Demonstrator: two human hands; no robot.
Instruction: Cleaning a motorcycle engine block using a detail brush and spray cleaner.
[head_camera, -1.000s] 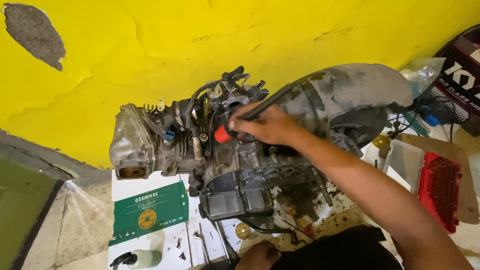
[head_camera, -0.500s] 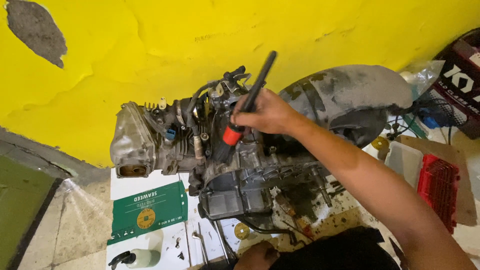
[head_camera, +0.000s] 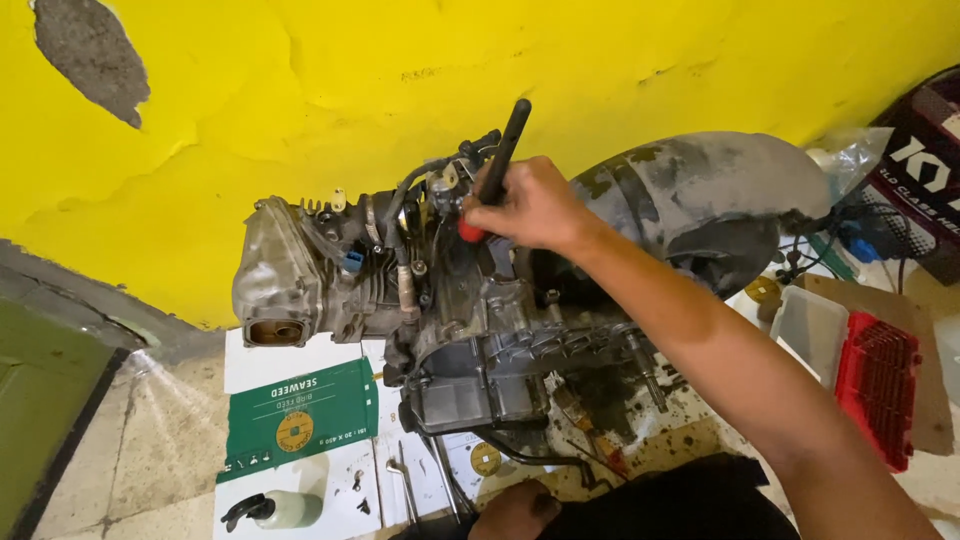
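1. Since half a second ago the black-handled screwdriver with a red collar has stayed in much the same upright tilt near the middle of the frame, where a second ago it lay almost flat across the top of the greasy grey metal scooter engine; the handle end now points up at the yellow painted wall.

2. The right hand is wrapped tight round the lower part of that tool, just above the red collar, fingers closed on it. The tip is hidden behind the hand and the fittings, so I cannot tell what it sits in.

3. The left hand shows only as knuckles at the bottom edge of the frame, near the engine's lower casing; whether it grips anything I cannot tell.

4. My guess at the risk: with the tool leaning and the tip out of sight, it could slip out of whatever it is seated in and jab the black rubber hoses or the small blue connector left of the hand.

5. A slip could also drive the knuckles into the sharp castings just under them.

6. The engine rests on white paper sheets with a green printed card in the lower left; hard leverage might shift it on that loose layer.

7. Small loose metal tools lie by the lower casing and could be knocked about if the engine moves.
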